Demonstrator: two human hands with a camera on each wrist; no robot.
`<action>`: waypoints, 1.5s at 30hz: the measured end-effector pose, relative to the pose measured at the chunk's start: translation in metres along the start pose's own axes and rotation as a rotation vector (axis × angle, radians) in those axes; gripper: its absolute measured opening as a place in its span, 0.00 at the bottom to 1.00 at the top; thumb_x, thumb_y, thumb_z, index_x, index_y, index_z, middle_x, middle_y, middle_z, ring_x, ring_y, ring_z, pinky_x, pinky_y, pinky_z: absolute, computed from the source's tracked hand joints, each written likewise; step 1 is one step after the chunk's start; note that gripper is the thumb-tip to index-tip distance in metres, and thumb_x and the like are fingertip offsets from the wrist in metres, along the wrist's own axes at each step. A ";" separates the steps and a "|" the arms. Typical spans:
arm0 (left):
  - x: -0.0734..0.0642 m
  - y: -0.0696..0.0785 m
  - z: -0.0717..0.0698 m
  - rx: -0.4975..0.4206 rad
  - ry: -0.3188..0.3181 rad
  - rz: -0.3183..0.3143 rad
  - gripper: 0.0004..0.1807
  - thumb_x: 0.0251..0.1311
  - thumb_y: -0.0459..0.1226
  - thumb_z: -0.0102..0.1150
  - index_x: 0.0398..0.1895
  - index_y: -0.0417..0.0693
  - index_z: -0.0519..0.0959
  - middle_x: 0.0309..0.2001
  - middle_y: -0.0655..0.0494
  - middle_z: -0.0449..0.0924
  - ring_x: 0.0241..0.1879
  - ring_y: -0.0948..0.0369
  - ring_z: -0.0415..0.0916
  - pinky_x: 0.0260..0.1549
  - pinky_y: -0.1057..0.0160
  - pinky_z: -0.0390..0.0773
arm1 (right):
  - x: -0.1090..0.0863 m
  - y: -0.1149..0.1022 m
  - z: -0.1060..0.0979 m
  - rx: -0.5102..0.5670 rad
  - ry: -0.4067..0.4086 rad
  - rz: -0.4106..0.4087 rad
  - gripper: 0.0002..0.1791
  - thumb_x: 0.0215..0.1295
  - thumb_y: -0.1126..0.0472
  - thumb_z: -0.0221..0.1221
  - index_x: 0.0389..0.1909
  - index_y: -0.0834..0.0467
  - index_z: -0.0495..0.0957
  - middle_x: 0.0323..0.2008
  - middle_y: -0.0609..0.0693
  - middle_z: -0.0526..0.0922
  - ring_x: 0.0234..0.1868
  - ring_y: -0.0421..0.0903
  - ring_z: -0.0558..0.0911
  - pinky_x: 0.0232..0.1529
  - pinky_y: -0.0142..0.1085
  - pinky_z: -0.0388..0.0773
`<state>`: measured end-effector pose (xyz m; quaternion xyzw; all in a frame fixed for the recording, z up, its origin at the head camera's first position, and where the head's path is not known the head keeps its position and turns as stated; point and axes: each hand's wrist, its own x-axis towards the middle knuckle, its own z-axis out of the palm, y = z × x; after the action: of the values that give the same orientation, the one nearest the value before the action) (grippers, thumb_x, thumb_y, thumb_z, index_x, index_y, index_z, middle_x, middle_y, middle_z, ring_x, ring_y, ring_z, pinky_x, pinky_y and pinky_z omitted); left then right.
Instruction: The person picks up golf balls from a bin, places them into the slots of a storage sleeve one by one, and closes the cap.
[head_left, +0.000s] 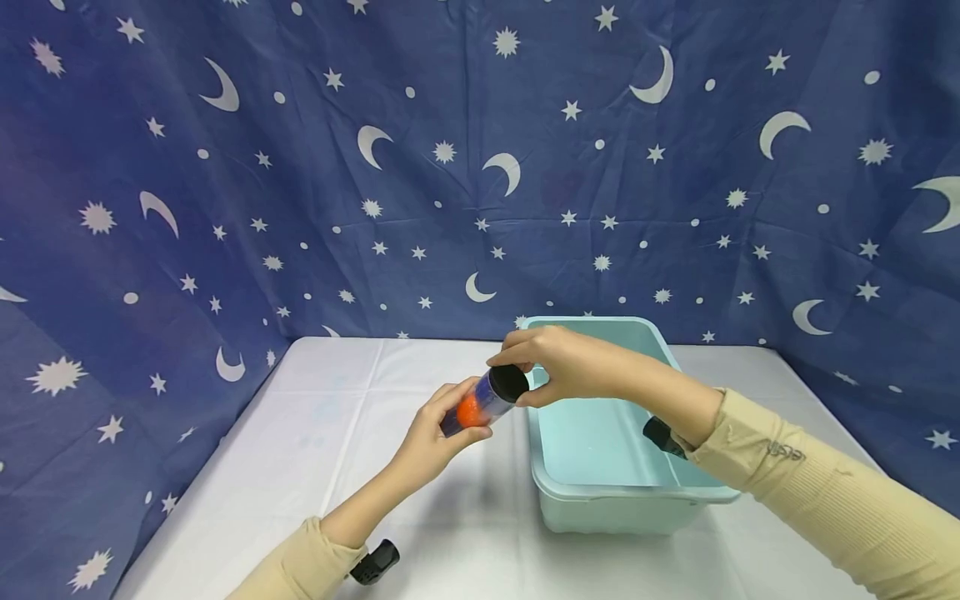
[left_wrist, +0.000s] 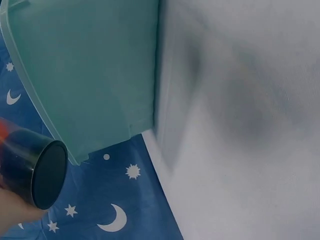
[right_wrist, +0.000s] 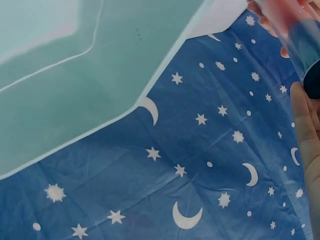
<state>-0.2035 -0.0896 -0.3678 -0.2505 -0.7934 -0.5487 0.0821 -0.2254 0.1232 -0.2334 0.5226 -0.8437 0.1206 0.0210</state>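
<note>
In the head view a clear cylindrical tube (head_left: 495, 407) is held tilted above the table, left of the bin. An orange ball (head_left: 471, 411) shows through its wall, with something dark blue beside it. My left hand (head_left: 429, 433) grips the tube's lower part, thumb in front and fingers behind. At the upper end, the right hand (head_left: 566, 364) holds the rim around the black cap (head_left: 509, 382) between thumb and fingers. The left wrist view shows the black end (left_wrist: 50, 175) close up; in the right wrist view the tube (right_wrist: 295, 35) is partly cut off.
A light teal plastic bin (head_left: 637, 508) stands on the white-covered table (head_left: 300, 467), beneath and beyond the right forearm. Behind the table hangs a blue curtain (head_left: 420, 192) with white moons and stars. Each wrist carries a small black camera.
</note>
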 end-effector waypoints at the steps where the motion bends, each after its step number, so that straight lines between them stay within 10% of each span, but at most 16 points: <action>1: -0.001 0.000 0.000 0.002 -0.005 -0.001 0.34 0.51 0.35 0.68 0.64 0.44 0.69 0.53 0.47 0.74 0.50 0.54 0.74 0.50 0.62 0.76 | -0.001 -0.001 0.000 -0.007 -0.005 0.002 0.24 0.48 0.65 0.69 0.50 0.62 0.79 0.38 0.47 0.79 0.37 0.39 0.80 0.41 0.28 0.79; 45: -0.002 0.005 -0.003 -0.016 -0.038 0.031 0.35 0.49 0.33 0.68 0.63 0.40 0.69 0.56 0.42 0.73 0.53 0.49 0.72 0.52 0.60 0.76 | -0.008 -0.009 0.004 -0.138 -0.023 -0.062 0.24 0.52 0.65 0.68 0.53 0.61 0.77 0.46 0.51 0.78 0.38 0.43 0.82 0.39 0.26 0.79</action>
<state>-0.1993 -0.0913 -0.3635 -0.2738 -0.7864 -0.5488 0.0737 -0.2137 0.1254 -0.2366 0.5470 -0.8337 0.0554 0.0510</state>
